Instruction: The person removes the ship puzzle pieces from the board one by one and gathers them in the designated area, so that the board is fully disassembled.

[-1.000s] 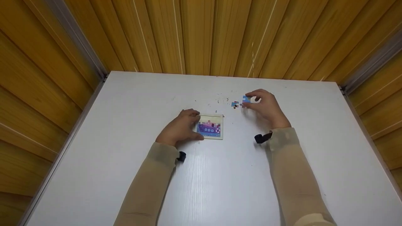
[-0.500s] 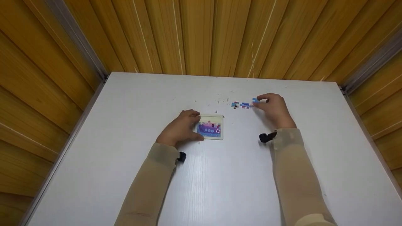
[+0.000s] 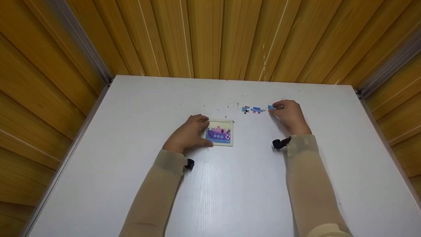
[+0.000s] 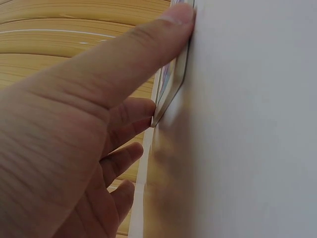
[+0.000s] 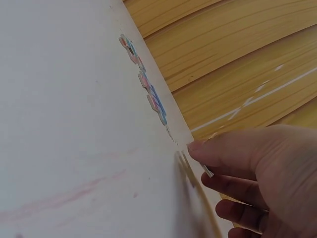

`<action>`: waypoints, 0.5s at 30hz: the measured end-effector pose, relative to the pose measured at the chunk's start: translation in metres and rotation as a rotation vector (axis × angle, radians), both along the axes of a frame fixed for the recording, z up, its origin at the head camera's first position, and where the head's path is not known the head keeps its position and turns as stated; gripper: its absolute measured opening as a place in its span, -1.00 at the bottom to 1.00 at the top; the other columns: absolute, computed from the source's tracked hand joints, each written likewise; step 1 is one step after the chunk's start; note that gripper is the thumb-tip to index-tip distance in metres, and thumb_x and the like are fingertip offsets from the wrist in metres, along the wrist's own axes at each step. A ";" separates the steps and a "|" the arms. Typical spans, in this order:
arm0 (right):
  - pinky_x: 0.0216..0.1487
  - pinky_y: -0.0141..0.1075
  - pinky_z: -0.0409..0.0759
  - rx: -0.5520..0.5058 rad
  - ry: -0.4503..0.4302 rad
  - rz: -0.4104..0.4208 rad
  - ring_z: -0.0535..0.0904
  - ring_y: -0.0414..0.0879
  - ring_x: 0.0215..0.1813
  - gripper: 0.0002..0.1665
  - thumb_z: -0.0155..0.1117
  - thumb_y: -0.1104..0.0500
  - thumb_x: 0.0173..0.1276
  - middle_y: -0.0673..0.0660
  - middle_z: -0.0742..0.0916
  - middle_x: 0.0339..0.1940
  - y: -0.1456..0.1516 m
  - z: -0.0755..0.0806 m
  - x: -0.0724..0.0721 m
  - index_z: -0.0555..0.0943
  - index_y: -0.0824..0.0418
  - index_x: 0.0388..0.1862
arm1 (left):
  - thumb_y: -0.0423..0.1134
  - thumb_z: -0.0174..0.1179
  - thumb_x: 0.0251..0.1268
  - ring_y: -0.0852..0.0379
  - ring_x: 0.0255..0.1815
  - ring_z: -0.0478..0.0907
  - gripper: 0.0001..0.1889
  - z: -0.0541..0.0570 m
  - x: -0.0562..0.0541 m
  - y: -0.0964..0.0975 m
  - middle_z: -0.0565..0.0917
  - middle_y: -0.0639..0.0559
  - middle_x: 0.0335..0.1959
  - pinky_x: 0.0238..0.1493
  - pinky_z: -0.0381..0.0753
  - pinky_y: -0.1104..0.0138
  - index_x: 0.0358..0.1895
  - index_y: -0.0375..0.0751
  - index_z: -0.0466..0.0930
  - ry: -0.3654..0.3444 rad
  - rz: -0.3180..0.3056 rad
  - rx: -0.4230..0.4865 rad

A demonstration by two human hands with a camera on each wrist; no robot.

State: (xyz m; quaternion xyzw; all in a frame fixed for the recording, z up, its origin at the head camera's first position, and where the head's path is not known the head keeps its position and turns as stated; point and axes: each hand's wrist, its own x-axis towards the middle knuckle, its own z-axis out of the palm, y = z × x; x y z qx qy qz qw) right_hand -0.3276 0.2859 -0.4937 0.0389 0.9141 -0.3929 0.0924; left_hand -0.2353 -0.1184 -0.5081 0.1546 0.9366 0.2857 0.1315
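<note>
With my left hand (image 3: 188, 134) I am holding the puzzle tray (image 3: 232, 136) by its left side: the thumb is pressing on the near edge, and the fingers are bending over the far edge, so this grip is closing on the tray. The tray is lying flat on the white table (image 3: 230, 191), near its middle, and inside its pale rim a purple ship picture (image 3: 217, 135) is showing, with a bare pale strip above it.

With my right hand (image 3: 289, 113) I am pinching a small blue piece (image 3: 270, 107) between thumb and forefinger, beyond the tray and to its right. In the right wrist view only its thin edge is appearing, and I cannot tell if it is touching the table. Just to the left of this hand a blue and pink cluster (image 3: 256, 110) is lying, and next to it a smaller multicoloured cluster (image 3: 245, 109); how many pieces they are containing, I cannot tell. Some dark specks (image 3: 237, 104) are lying scattered nearby. Behind the table a wood-patterned wall (image 3: 204, 39) is standing.
</note>
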 end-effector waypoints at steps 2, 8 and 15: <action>0.55 0.16 0.63 0.017 0.012 0.007 0.63 0.26 0.45 -0.40 0.46 0.05 0.61 0.43 0.71 0.49 -0.001 -0.001 -0.001 0.69 0.33 0.49 | 0.02 0.77 0.19 -0.10 0.94 0.06 0.05 0.001 0.000 -0.001 0.33 -0.03 0.82 0.95 0.11 0.05 0.71 -0.19 0.45 0.009 -0.011 -0.004; 0.61 0.24 0.60 0.037 0.020 0.021 0.61 0.29 0.50 -0.40 0.46 0.05 0.60 0.41 0.73 0.47 -0.005 -0.004 -0.003 0.70 0.33 0.48 | 0.03 0.77 0.19 -0.11 0.94 0.04 0.04 0.001 0.000 -0.002 0.34 -0.04 0.81 0.96 0.07 0.03 0.70 -0.20 0.46 0.021 -0.020 -0.004; 0.64 0.23 0.56 0.037 0.005 0.025 0.57 0.26 0.50 -0.42 0.46 0.08 0.59 0.39 0.70 0.50 -0.007 -0.003 -0.002 0.71 0.34 0.46 | 0.04 0.77 0.18 -0.07 0.94 0.05 0.05 0.001 0.000 0.001 0.34 0.02 0.81 0.94 0.13 0.07 0.71 -0.17 0.46 0.003 0.003 -0.011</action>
